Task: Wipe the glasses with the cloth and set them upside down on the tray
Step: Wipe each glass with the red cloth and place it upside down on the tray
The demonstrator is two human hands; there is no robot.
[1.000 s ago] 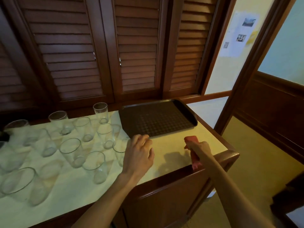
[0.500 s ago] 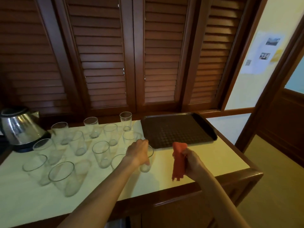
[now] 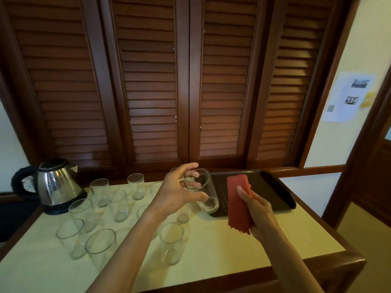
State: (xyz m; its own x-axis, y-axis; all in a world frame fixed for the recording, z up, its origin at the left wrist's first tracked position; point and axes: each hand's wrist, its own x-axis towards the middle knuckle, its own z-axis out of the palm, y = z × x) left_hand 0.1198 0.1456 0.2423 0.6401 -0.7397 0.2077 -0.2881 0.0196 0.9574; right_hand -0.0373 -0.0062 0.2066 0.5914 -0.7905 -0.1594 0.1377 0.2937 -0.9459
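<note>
Glass, clear and smooth, tapered to a thick round base, is held in the air by the left hand. The fingers curl round its wall near the rim and the thumb closes under it, so the grip is clamped on the glass. It is tilted, rim up-left, base down-right, over the left edge of the tray.

Right hand grips the cloth w/ thumb on the front. The cloth is red, thin, matte, a long rectangle w/ a zigzag cut at the bottom edge; it hangs just beside the glass, apart from it.

The tray is dark, rectangular w/ rounded corners, a raised rim and a small grid texture. It lies at the back right part of the counter, which has a pale smooth top and a dark wood frame.

Other glasses, approx. ten, stand upright on the left half of the counter, same tapered shape. Near the back left corner stands a kettle of shiny steel w/ black lid, handle and base. Behind all are brown wood shutters w/ horizontal slats.
</note>
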